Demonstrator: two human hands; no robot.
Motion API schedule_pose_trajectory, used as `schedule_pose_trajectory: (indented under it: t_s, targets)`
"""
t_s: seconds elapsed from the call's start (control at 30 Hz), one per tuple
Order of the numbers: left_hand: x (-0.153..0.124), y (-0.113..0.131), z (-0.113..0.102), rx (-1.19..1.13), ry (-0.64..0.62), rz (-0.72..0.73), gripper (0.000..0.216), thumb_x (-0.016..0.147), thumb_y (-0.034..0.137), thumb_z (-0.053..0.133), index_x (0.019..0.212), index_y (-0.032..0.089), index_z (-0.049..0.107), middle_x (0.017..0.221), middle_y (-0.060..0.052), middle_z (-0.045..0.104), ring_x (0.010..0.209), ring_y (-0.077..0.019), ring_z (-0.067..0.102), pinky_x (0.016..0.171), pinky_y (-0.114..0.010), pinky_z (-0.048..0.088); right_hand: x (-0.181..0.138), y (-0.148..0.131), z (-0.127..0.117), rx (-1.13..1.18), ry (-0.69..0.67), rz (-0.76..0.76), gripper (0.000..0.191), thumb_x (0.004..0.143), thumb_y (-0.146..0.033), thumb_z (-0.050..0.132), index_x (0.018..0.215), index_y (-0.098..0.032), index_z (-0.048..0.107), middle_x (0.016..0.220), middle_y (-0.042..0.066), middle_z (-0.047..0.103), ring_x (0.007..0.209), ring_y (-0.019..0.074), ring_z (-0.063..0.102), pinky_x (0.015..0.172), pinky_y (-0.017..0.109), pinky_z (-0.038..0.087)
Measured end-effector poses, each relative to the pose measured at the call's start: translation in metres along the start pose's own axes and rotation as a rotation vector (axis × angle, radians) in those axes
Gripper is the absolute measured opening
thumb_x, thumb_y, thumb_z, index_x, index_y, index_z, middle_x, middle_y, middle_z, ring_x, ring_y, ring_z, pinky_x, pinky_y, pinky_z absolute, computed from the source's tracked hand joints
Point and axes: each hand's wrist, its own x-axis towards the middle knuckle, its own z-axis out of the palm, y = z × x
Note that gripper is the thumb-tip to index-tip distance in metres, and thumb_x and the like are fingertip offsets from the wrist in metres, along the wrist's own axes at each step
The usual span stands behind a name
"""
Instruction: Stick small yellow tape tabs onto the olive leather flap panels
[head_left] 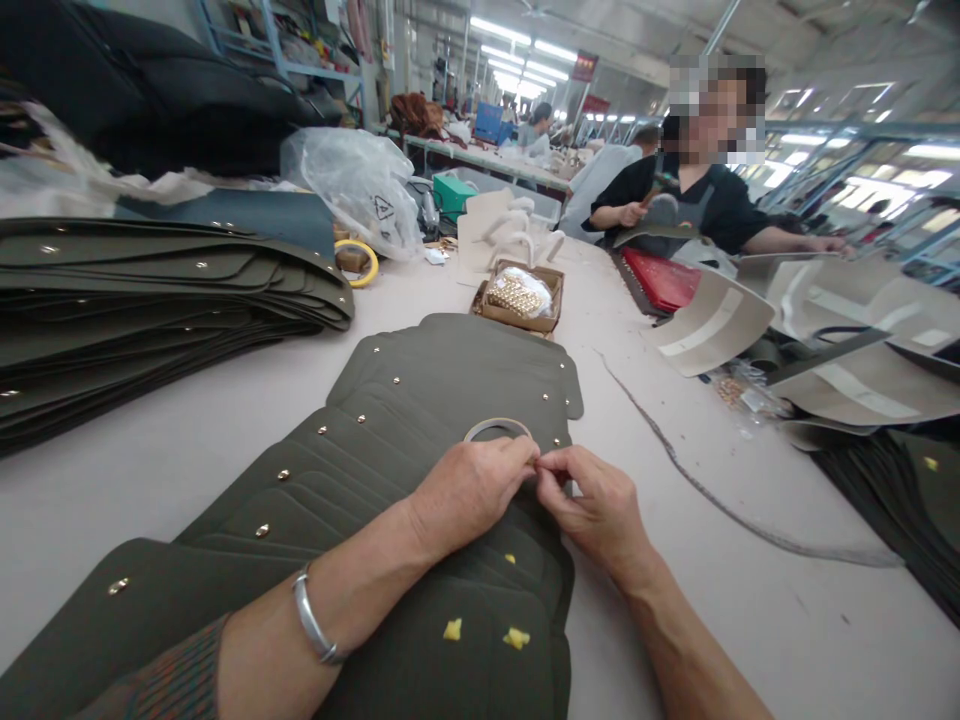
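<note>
My left hand (476, 495), with a silver bangle on the wrist, is closed around the near side of a narrow roll of tape (499, 424); only the roll's far rim shows. Close against it, my right hand (596, 500) pinches thumb and forefinger together. What lies between those fingertips is too small to make out. Both hands are over a fanned stack of dark olive leather-like panels (442, 360) with metal studs. Small yellow bits (516, 637) lie on the nearer panels.
Another stack of olive panels (150, 290) lies left, near a yellow tape roll (357, 263). A box of gold-coloured studs (525, 295) stands beyond my panels. Curved beige pieces (716, 325) fill the right side, where a co-worker (694, 190) works. A dark strand (690, 480) crosses the table.
</note>
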Motion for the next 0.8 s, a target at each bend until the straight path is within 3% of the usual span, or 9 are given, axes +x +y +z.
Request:
schedule_pose_trajectory:
  t_s: [0.17, 0.4, 0.67, 0.8]
  targets:
    - [0.002, 0.001, 0.001, 0.086, 0.022, -0.032, 0.009, 0.094, 0.022, 0.046, 0.091, 0.019, 0.054, 0.084, 0.000, 0.062, 0.079, -0.0150, 0.061, 0.072, -0.025, 0.049, 0.000, -0.004, 0.002, 0.079, -0.010, 0.197, 0.012, 0.079, -0.015, 0.054, 0.073, -0.018, 0.064, 0.065, 0.000, 0.064, 0.055, 0.0111, 0.057, 0.056, 0.022, 0.045]
    - [0.002, 0.001, 0.001, 0.152, 0.154, 0.043, 0.016, 0.094, 0.020, 0.039, 0.087, 0.018, 0.054, 0.081, -0.002, 0.061, 0.075, -0.0156, 0.059, 0.065, -0.025, 0.046, 0.012, -0.012, 0.003, 0.615, -0.057, 0.780, 0.020, 0.071, -0.036, 0.064, 0.066, -0.016, 0.062, 0.048, -0.002, 0.058, 0.041, 0.0107, 0.052, 0.043, 0.022, 0.045]
    - [0.002, 0.003, 0.000, 0.133, 0.234, 0.048, 0.017, 0.093, 0.019, 0.038, 0.084, 0.017, 0.053, 0.080, -0.003, 0.061, 0.073, -0.0159, 0.059, 0.064, -0.025, 0.045, 0.016, -0.018, 0.010, 0.666, 0.022, 0.855, 0.020, 0.067, -0.033, 0.069, 0.066, -0.015, 0.064, 0.049, -0.002, 0.059, 0.041, 0.0096, 0.053, 0.041, 0.021, 0.046]
    - [-0.001, 0.009, 0.000, 0.084, 0.271, 0.130, 0.018, 0.093, 0.018, 0.036, 0.085, 0.017, 0.052, 0.079, -0.002, 0.061, 0.073, -0.0140, 0.058, 0.066, -0.025, 0.046, 0.015, 0.001, 0.013, 0.860, 0.095, 1.015, 0.022, 0.062, -0.034, 0.074, 0.067, -0.014, 0.063, 0.048, -0.003, 0.056, 0.039, 0.0086, 0.051, 0.039, 0.020, 0.044]
